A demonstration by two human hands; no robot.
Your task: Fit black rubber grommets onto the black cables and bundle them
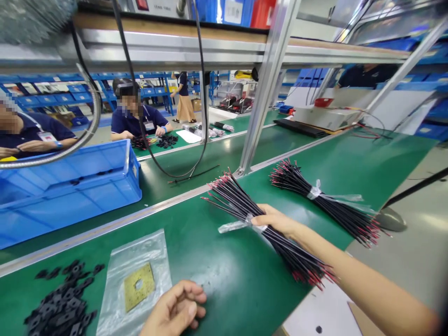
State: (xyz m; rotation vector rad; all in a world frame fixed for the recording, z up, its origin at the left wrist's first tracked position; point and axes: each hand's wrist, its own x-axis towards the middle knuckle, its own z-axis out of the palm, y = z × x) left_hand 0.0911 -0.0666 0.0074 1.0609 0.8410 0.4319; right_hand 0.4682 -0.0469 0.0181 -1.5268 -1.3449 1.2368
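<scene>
My right hand [276, 220] is on the near wire bundle [234, 198], which lies slantwise on the green bench mat [217, 275]. Its fingers are wrapped around the bundle just beside the clear tape band [241, 225]. I judge this the taking-hold step. Any lift calls for a grip kept at the band, so the red-tipped ends stay level. My left hand [177, 308] rests near me by the plastic bag [154, 247], fingers curled together, nothing showing in them.

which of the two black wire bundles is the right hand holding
The near bundle, left of the two: the right hand holds it at its clear wrap. The far bundle lies apart to the right, untouched.
</scene>
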